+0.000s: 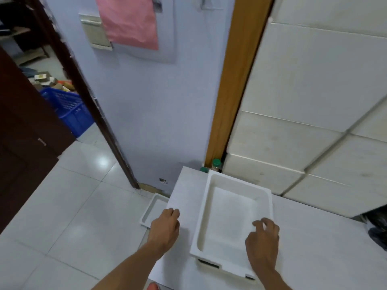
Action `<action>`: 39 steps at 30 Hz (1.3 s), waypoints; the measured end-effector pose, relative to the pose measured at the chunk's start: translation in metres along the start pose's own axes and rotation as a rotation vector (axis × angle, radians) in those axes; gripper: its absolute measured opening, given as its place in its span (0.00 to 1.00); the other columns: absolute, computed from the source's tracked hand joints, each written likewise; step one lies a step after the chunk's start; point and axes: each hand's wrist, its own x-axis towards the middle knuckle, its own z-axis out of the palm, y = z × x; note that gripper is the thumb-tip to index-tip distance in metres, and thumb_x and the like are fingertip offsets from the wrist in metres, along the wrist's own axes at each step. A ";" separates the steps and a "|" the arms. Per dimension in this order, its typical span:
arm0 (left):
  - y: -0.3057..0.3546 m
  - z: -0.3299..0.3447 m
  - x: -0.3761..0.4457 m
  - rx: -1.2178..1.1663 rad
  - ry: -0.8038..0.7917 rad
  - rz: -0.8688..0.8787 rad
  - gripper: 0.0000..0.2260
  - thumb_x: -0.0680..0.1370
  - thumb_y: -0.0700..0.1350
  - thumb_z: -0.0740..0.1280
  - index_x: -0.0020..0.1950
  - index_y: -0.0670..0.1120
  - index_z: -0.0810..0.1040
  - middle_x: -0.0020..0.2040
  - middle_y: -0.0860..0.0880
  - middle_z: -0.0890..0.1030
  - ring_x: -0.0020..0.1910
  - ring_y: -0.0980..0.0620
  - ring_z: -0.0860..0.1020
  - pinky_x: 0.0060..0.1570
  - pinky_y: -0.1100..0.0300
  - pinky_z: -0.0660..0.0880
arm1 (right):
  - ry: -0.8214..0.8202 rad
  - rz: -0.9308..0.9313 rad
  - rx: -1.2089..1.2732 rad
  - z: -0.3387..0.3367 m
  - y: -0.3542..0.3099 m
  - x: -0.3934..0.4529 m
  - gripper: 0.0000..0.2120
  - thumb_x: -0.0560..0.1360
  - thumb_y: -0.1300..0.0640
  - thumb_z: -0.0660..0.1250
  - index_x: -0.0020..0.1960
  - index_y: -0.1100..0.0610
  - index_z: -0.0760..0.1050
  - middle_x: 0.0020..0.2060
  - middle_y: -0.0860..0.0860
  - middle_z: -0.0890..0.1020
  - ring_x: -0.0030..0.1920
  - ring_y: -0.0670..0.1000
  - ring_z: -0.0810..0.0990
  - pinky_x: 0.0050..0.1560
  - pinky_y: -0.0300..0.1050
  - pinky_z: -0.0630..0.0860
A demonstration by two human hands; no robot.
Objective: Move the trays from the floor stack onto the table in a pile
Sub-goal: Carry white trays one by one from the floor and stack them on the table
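A pile of white foam trays point(230, 214) rests on the white table point(314, 243), the top one open side up. More white trays point(154, 210) lie on the floor tiles to the left of the table, half hidden by its edge. My left hand point(164, 228) hovers over the table's left edge, fingers loosely curled, holding nothing. Just off the top tray's right rim is my right hand point(263, 239), fingers apart and empty.
Two green-capped bottles point(215, 164) stand at the table's far corner by a wooden door frame point(232, 80). A tiled wall rises to the right. A dark bag point(377, 229) sits at the right edge. A blue crate point(69, 109) lies beyond a dark doorway on the left.
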 end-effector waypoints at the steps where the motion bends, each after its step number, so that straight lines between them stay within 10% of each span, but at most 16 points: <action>1: -0.016 0.004 -0.007 -0.007 0.000 -0.004 0.06 0.71 0.38 0.67 0.45 0.48 0.75 0.40 0.52 0.76 0.37 0.49 0.77 0.28 0.58 0.66 | -0.005 -0.073 -0.007 0.008 -0.011 -0.010 0.17 0.56 0.74 0.73 0.44 0.62 0.82 0.50 0.59 0.80 0.53 0.59 0.73 0.48 0.55 0.78; 6: -0.095 0.011 -0.017 -0.046 -0.097 -0.068 0.08 0.66 0.38 0.65 0.42 0.48 0.76 0.39 0.52 0.76 0.34 0.50 0.78 0.25 0.59 0.71 | -0.030 -0.480 -0.073 0.042 -0.082 -0.013 0.15 0.52 0.74 0.71 0.37 0.62 0.80 0.41 0.57 0.80 0.44 0.57 0.74 0.46 0.49 0.71; 10: -0.153 0.011 -0.012 -0.117 -0.135 -0.139 0.13 0.71 0.37 0.57 0.52 0.45 0.75 0.51 0.48 0.76 0.51 0.46 0.76 0.42 0.53 0.75 | -0.039 -0.318 -0.076 0.055 -0.150 0.013 0.13 0.56 0.65 0.56 0.29 0.70 0.77 0.39 0.61 0.80 0.41 0.61 0.74 0.40 0.51 0.75; 17: -0.239 0.037 0.014 -0.166 -0.219 -0.307 0.13 0.76 0.41 0.58 0.59 0.45 0.74 0.58 0.47 0.73 0.59 0.46 0.74 0.51 0.52 0.75 | 0.096 0.021 -0.186 0.062 -0.191 0.027 0.24 0.62 0.70 0.65 0.58 0.68 0.73 0.53 0.68 0.74 0.51 0.68 0.74 0.49 0.59 0.70; 21: -0.273 0.056 0.026 -0.184 -0.286 -0.386 0.12 0.77 0.42 0.57 0.58 0.43 0.75 0.58 0.46 0.73 0.62 0.47 0.71 0.51 0.52 0.75 | 0.161 -0.257 -0.209 0.048 -0.226 0.068 0.26 0.61 0.64 0.60 0.59 0.66 0.72 0.51 0.68 0.73 0.51 0.66 0.72 0.49 0.59 0.70; 29: -0.320 0.104 0.053 -0.198 -0.463 -0.474 0.13 0.79 0.44 0.56 0.61 0.42 0.72 0.61 0.44 0.72 0.65 0.46 0.68 0.53 0.52 0.74 | -0.255 -0.578 0.019 0.155 -0.357 0.063 0.15 0.68 0.71 0.65 0.53 0.61 0.76 0.52 0.55 0.75 0.47 0.49 0.71 0.44 0.42 0.69; 35: -0.368 0.176 0.081 -0.260 -0.494 -0.564 0.13 0.79 0.46 0.56 0.61 0.43 0.72 0.61 0.44 0.72 0.65 0.45 0.69 0.55 0.52 0.73 | -1.192 -0.098 -0.037 0.343 -0.355 0.008 0.09 0.74 0.61 0.61 0.39 0.49 0.74 0.42 0.52 0.80 0.42 0.49 0.77 0.45 0.44 0.75; 39: -0.391 0.252 0.113 -0.402 -0.433 -0.677 0.12 0.80 0.46 0.56 0.58 0.42 0.73 0.59 0.43 0.75 0.62 0.44 0.71 0.55 0.51 0.73 | -1.209 -0.009 -0.190 0.448 -0.321 -0.014 0.07 0.75 0.58 0.63 0.50 0.51 0.79 0.49 0.53 0.81 0.48 0.51 0.77 0.48 0.41 0.73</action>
